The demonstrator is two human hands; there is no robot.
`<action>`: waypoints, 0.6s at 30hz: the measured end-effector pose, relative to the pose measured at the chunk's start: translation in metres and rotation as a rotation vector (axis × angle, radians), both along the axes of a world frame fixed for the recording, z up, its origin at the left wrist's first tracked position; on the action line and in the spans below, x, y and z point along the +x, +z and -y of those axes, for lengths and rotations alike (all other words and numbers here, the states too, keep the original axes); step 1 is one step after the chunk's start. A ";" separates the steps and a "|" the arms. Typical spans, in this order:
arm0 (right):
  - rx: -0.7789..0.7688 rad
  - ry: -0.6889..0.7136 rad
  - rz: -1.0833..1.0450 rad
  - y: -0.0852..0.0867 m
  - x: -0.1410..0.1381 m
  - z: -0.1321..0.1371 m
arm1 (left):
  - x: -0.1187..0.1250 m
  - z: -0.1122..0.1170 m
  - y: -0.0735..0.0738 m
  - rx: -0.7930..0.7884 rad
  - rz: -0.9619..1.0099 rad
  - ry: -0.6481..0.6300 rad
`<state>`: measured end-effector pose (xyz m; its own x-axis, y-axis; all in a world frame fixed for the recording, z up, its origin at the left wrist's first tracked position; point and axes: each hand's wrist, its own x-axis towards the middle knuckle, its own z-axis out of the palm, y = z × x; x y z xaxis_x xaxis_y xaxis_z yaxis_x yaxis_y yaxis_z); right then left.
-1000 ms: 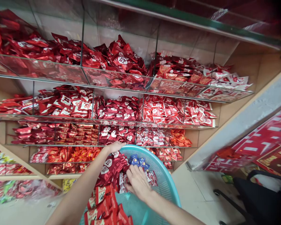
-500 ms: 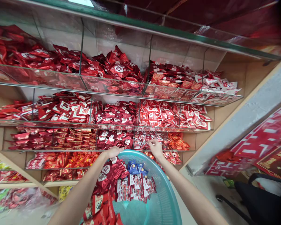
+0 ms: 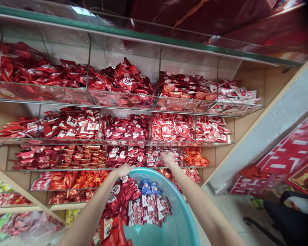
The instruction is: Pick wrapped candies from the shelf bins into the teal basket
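Observation:
A teal plastic basket [image 3: 192,222] is below the shelves, and my left hand [image 3: 123,170] is closed over its far rim. Inside lie dark red packets [image 3: 120,196], blue packets [image 3: 150,187], white-and-red packets with printed figures [image 3: 149,206] and larger bright red packets [image 3: 111,229]. Over a shelf compartment, my right hand [image 3: 168,159] touches similar small white-and-red packets [image 3: 154,157]. Its fingers are bunched together, and whatever they may grip is hidden.
Glass-fronted shelves [image 3: 123,111] hold red packets, split by clear dividers. Orange packets [image 3: 195,157] fill the compartment to the right of my right hand. A black chair [image 3: 290,215] stands at the lower right, near a red printed panel [image 3: 292,143].
My right hand has reached a little farther left, into the white-and-red packets. My left hand stays at the basket rim. The view has tilted up slightly.

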<state>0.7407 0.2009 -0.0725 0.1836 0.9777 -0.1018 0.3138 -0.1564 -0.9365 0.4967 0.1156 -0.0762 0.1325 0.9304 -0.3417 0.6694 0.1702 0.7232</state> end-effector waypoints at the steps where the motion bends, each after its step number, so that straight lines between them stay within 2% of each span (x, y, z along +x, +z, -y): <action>1: -0.021 -0.002 -0.020 0.002 0.002 0.000 | 0.000 0.000 0.000 0.001 0.004 -0.006; 8: -0.087 -0.022 -0.124 0.004 0.016 0.008 | -0.001 -0.001 -0.001 -0.002 0.023 -0.022; 18: -0.165 0.020 -0.167 -0.009 -0.009 0.005 | -0.002 -0.002 -0.001 0.011 0.019 -0.012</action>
<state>0.7314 0.1956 -0.0811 0.1316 0.9487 -0.2874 0.1615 -0.3066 -0.9380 0.4951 0.1172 -0.0772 0.1500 0.9324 -0.3289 0.6571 0.1546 0.7378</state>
